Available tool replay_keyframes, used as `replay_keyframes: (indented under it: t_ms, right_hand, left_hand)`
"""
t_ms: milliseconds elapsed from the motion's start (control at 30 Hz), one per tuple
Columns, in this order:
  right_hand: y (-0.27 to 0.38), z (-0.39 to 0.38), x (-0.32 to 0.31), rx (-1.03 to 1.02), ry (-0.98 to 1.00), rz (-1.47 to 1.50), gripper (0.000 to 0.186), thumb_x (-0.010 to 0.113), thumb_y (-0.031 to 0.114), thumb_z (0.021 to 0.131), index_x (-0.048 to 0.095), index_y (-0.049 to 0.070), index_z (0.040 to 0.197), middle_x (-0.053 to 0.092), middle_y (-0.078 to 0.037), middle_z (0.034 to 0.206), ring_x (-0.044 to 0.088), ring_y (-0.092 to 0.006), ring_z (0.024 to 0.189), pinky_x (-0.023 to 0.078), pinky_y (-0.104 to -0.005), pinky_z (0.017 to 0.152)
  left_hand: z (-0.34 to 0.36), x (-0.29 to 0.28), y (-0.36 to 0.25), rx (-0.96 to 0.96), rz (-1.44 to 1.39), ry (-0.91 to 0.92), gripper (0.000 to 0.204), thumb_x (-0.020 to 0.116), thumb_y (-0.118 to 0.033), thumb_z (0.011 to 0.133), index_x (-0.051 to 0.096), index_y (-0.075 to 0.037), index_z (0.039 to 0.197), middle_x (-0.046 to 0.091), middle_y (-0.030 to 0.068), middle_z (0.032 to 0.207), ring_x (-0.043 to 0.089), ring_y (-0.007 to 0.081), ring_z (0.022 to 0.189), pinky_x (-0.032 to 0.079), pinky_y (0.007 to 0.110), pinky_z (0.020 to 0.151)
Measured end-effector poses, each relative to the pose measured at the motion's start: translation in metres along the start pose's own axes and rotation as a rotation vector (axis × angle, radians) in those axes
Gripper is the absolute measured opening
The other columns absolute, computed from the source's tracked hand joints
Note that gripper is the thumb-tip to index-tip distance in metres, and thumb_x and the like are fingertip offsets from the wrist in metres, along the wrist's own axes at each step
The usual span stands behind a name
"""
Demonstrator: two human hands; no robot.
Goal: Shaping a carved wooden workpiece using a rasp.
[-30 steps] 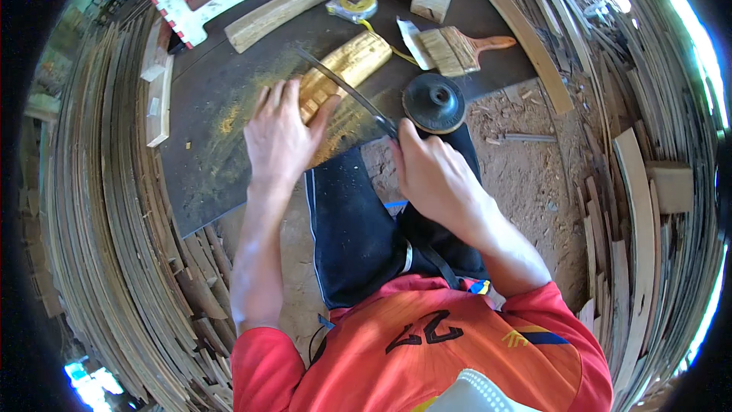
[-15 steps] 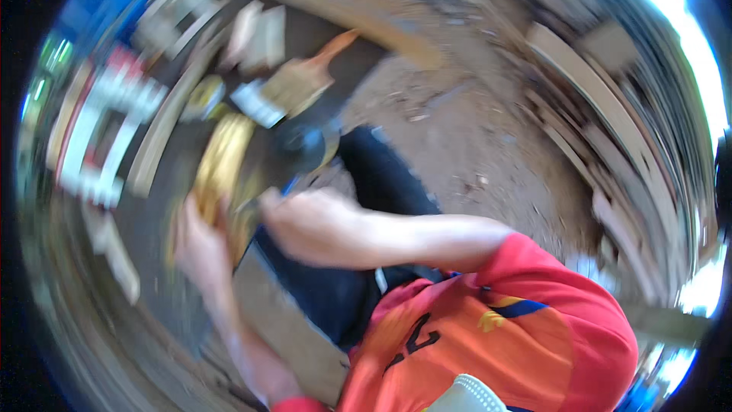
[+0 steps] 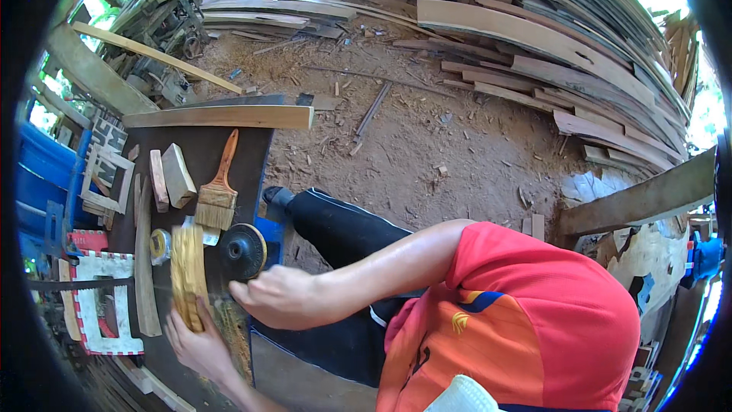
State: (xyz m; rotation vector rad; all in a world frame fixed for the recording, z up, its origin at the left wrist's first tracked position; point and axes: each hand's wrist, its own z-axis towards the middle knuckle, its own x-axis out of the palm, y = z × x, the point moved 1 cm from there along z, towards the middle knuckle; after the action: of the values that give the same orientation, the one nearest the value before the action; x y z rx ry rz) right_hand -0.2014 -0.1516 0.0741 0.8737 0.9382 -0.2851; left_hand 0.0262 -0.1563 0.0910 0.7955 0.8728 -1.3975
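Note:
My left hand (image 3: 200,345) is closed around the lower end of a yellowish wooden block (image 3: 188,263) above the dark work table. The block's grain runs lengthwise and its upper end looks slightly blurred. Close to its right side is my right hand (image 3: 276,297), a fist with the knuckles up; anything inside it is hidden. Just beyond that fist lies a round black sanding disc (image 3: 242,250) with a tan rim. A wide paintbrush (image 3: 219,191) with an orange-brown wooden handle rests farther up the table, bristles toward me. Sawdust (image 3: 232,332) covers the table by my hands.
Two short wood blocks (image 3: 178,175), a long wooden strip (image 3: 145,259) and a small round yellow item (image 3: 160,246) lie left of the brush. A plank (image 3: 221,117) crosses the table's far end. White frame (image 3: 114,336) at left; stacked boards (image 3: 534,53) at far right.
The view has swung and sharpened from a blur. The wooden block stays in my left hand, and my right hand remains closed beside it.

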Motion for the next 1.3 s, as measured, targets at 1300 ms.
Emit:
replay_keyframes:
  t_ms: [1300]
  right_hand:
    - [-0.051, -0.143, -0.145, 0.674, -0.19, -0.215, 0.028, 0.056, 0.024, 0.108, 0.051, -0.003, 0.104, 0.058, -0.024, 0.057, 0.062, -0.0498, 0.055, 0.048, -0.0596, 0.051]
  left_hand:
    - [0.088, 0.017, -0.228, 0.531, -0.294, -0.075, 0.065, 0.066, -0.056, 0.098, 0.071, 0.004, 0.122, 0.074, 0.019, 0.111, 0.071, 0.0357, 0.102, 0.058, 0.046, 0.083]
